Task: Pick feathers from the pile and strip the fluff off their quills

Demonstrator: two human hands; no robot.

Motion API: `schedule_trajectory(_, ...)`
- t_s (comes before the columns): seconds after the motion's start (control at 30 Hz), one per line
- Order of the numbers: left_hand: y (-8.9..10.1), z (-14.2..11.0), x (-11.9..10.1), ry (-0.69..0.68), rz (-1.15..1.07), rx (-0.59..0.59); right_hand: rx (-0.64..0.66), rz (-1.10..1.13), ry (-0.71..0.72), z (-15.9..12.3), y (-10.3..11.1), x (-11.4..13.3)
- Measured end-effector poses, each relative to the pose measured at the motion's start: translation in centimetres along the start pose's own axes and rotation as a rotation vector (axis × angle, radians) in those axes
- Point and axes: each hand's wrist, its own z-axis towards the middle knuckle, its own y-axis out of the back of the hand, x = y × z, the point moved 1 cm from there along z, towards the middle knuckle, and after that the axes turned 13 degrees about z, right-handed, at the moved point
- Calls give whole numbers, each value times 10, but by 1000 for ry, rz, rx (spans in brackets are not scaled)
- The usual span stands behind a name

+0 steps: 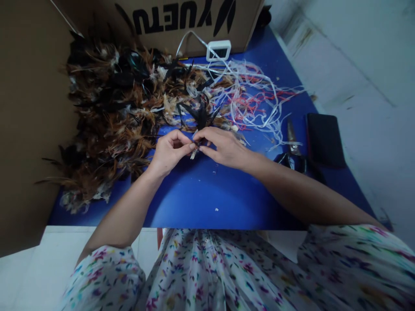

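Note:
Over the blue table, my left hand (pixel 171 151) and my right hand (pixel 225 146) meet at a small bundle of dark feathers (pixel 200 113). Its black tips fan out away from me, and the pale quill ends stick out below my fingers. The left thumb and index finger pinch the bundle near its quills. Close beside them, the right thumb and fingers are also closed at the bundle; any thin tie between the fingertips is too small to make out. A big heap of brown and black feathers (pixel 119 103) lies to the left of my hands and beyond them.
White and red strings (pixel 249 99) lie tangled at the back right. Scissors (pixel 293 142) and a black phone-like case (pixel 326 140) rest on the right. A small white display device (pixel 218 50) stands before a cardboard box (pixel 191 30). Another cardboard panel (pixel 29 121) borders the left side.

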Motion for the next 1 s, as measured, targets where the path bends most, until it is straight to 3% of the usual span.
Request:
schedule_trajectory(0.37, -1, -3, 3, -137, 227, -113, -6, 2, -25, 0, -1, 2)
schedule_trajectory(0.5, -2, -6, 6, -237, 362, -204, -39, 55, -71, 2, 0, 5)
schedule_trajectory(0.77, -3, -11, 4, -384, 523, -326, -235, 405, -274, 5, -5, 3)
schedule_trajectory(1.0, -3, -12, 5, -484, 606, -384, -284, 664, -373, 9, -7, 3)
